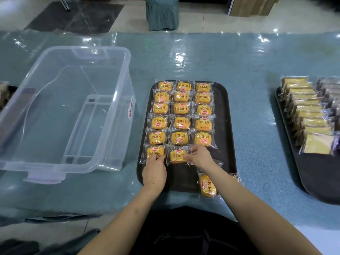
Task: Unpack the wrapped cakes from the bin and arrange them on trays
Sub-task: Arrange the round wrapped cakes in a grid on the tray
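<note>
Left hand (154, 172) pinches yellow wrapped cake (155, 151) at 7 o'clock on black tray (225, 126) | right hand (200, 157) pinches neighbouring cake (177, 155) | risk: slippery wrappers overlap, skewing row 6

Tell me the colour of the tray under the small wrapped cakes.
Black tray, showing in the head view.

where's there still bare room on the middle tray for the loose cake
Bare room on the black rectangular tray: the near row's right slot, right of the right hand, and the near strip between the left hand and the loose orange wrapped cake overhanging the near right corner. A narrow strip runs along the right rim. Five far rows are packed three across.
</note>
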Demonstrator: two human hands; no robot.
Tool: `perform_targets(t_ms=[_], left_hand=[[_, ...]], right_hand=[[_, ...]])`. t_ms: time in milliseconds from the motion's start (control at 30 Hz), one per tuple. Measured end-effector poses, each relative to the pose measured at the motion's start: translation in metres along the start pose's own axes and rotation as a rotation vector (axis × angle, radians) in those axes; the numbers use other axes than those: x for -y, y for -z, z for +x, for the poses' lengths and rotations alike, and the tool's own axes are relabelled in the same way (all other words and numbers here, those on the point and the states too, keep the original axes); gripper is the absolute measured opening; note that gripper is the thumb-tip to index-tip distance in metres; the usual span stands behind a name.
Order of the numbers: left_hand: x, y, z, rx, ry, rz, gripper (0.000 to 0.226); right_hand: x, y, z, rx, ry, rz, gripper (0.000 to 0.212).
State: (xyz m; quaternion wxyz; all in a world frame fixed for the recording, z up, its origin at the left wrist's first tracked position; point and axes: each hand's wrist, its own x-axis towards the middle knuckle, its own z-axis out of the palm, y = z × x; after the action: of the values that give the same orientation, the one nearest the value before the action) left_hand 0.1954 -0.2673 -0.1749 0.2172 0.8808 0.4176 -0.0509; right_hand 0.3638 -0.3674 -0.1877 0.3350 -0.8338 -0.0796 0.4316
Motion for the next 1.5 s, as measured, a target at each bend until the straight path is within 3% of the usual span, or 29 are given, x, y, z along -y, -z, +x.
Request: perform_targets(t_ms=[267,400,667,800,933,1233,1500], left_hand=[[-0.004,0.0,0.0,0.009,0.002,-0.021,0.039],[-0.006,-0.004,0.0,-0.026,-0.083,-0.005,0.04],[-0.018,-0.01,0.0,0.016,-0.316,0.097,0.055],[-0.02,-0.013,0.001,0.051,-0.317,0.144,0.061],[-0.023,-0.014,0.002,0.057,-0.308,0.166,0.061],[-0.027,-0.012,0.002,0.083,-0.273,0.196,0.062],[-0.029,-0.013,0.002,0.096,-0.257,0.205,0.062]], right_hand=[[-0.002,-0.005,0.002,-0.074,0.028,-0.096,0.033],[-0.002,-0.006,0.001,-0.081,0.039,-0.13,0.032],[0.0,-0.003,-0.009,-0.145,0.101,-0.197,0.062],[-0.005,-0.002,-0.014,-0.242,0.261,-0.25,0.048],[-0.009,-0.004,-0.012,-0.193,0.384,-0.36,0.031],[-0.018,-0.008,-0.006,-0.127,0.446,-0.492,0.053],[-0.016,-0.004,-0.006,-0.102,0.429,-0.474,0.05]])
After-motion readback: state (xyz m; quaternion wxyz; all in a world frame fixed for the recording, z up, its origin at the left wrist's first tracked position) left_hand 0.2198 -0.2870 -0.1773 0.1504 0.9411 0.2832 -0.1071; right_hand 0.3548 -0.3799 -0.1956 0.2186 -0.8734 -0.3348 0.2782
